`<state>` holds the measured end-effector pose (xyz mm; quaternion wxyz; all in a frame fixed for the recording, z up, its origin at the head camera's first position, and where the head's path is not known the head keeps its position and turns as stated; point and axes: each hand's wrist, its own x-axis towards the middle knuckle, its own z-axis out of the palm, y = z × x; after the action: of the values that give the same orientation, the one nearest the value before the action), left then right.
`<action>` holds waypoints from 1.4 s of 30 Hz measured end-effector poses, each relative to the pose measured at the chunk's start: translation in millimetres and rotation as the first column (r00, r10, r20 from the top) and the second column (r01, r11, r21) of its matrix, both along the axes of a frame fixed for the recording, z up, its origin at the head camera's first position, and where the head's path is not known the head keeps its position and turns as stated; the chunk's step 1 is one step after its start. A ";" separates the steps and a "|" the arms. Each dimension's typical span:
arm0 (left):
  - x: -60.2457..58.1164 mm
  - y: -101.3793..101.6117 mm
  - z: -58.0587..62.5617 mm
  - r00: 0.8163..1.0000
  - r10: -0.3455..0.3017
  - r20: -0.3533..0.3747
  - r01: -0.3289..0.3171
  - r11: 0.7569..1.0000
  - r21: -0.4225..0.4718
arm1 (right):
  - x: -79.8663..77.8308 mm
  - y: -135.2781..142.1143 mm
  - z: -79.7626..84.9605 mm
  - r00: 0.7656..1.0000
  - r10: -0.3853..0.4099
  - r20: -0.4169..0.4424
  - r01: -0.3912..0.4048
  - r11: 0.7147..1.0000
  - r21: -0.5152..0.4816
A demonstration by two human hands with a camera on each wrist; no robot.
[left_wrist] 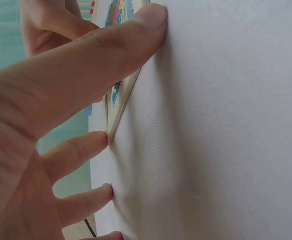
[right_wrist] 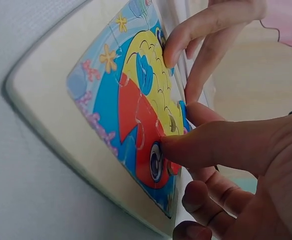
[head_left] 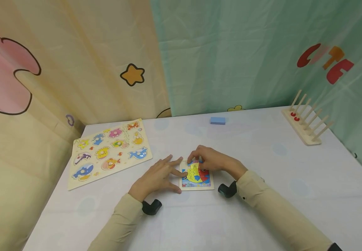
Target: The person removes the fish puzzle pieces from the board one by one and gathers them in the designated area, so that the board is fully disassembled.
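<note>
A small square jigsaw puzzle (head_left: 196, 188) in a pale wooden frame lies flat on the table, showing a yellow and red fish with a blue border. My right hand (head_left: 213, 159) arches over its far side. There its thumb and forefinger pinch a yellow and blue puzzle piece (right_wrist: 182, 116), slightly raised from the board and partly hidden by the fingers. At the puzzle's left edge my left hand (head_left: 157, 177) spreads its fingers. The forefinger presses on the fish picture, another finger touches the frame's corner, and the thumb (left_wrist: 150, 17) rests beside the near left edge.
A larger peg puzzle board (head_left: 111, 153) with animal pieces lies at the left. Near the back edge sits a blue block (head_left: 217, 120). A wooden rack with upright pegs (head_left: 306, 127) and red beads stands far right. Patterned curtains (head_left: 231, 52) hang behind the table.
</note>
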<state>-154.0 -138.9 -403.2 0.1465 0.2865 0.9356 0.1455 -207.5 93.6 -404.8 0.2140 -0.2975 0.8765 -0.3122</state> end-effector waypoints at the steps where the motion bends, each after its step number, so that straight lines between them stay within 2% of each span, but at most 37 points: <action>1: 0.1 0.3 0.1 1.000 0.003 0.002 -0.003 1.000 -0.003 | 0.4 -0.1 0.4 1.000 -0.003 -0.001 0.003 1.000 -0.005; 6: 0.3 0.8 0.5 1.000 0.006 0.001 -0.006 1.000 -0.005 | 3.3 -2.1 2.2 0.999 -0.033 -0.012 0.032 0.999 -0.007; 11: -0.3 1.0 1.5 1.000 0.001 0.002 -0.001 1.000 -0.004 | 9.3 -4.2 6.1 0.995 -0.061 -0.079 0.062 0.998 0.014; 18: -1.3 1.7 2.3 1.000 0.002 0.008 -0.002 1.000 -0.013 | 14.1 -2.7 10.2 0.985 -0.061 -0.160 0.073 0.995 0.068; 22: -1.6 1.4 2.0 1.000 0.008 0.010 -0.008 1.000 -0.014 | 14.1 -3.7 12.2 0.974 -0.118 -0.193 0.134 0.988 0.075; 24: -1.7 1.1 1.7 1.000 0.010 0.011 -0.010 1.000 -0.011 | 13.7 -4.1 11.7 0.971 -0.155 -0.180 0.169 0.984 0.062; 29: -1.2 0.3 -0.1 1.000 0.008 0.016 -0.008 1.000 -0.004 | 11.3 -1.0 6.8 0.969 -0.233 -0.085 0.234 0.972 0.004; 36: 0.4 0.3 -1.7 1.000 0.004 0.015 -0.004 1.000 0.006 | 4.6 13.0 2.0 0.968 -0.250 0.016 0.249 0.949 -0.192; 42: 1.4 0.3 -1.0 1.000 0.011 0.012 -0.011 1.000 0.008 | 2.0 34.1 0.6 0.956 -0.290 0.034 0.291 0.936 -0.196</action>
<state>-152.7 -138.6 -404.3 0.1504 0.2811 0.9356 0.1516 -205.5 127.7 -404.2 0.1365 -0.1841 0.8747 -0.4270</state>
